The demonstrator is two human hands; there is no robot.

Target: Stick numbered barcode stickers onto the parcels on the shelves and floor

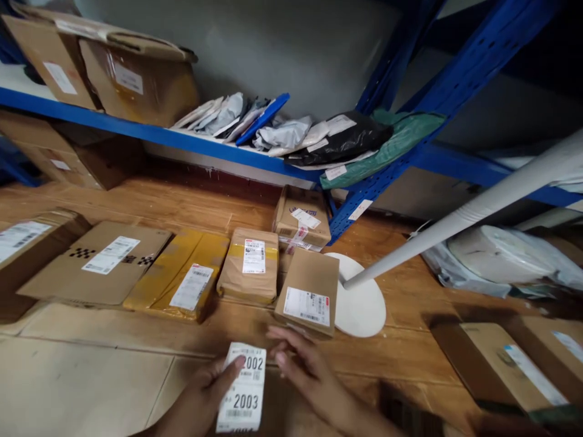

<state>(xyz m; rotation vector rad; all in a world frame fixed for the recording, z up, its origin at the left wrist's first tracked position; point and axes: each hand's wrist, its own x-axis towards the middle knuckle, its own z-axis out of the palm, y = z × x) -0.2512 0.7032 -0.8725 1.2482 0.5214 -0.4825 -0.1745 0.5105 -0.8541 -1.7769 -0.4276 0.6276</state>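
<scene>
My left hand point(203, 386) pinches a strip of white number labels point(244, 388), the thumb lying over its upper part. Printed on the strip are 2002 and 2003, with a further number cut off at the bottom edge. Just right of the strip is my right hand point(306, 371), its fingers stretched out and holding nothing that I can see. Beyond that hand lies a brown cardboard box point(314, 273) with a white shipping label. A paper-wrapped parcel point(250, 285) and a yellow-taped parcel point(159, 273) lie to its left on the floor.
A flat carton point(98, 285) and another box point(54, 243) continue the row leftward. Behind it, a blue shelf point(150, 130) holds cartons and mailing bags. A white pole point(437, 224) on a round base point(364, 309) slants up rightward. More boxes point(505, 358) lie at right.
</scene>
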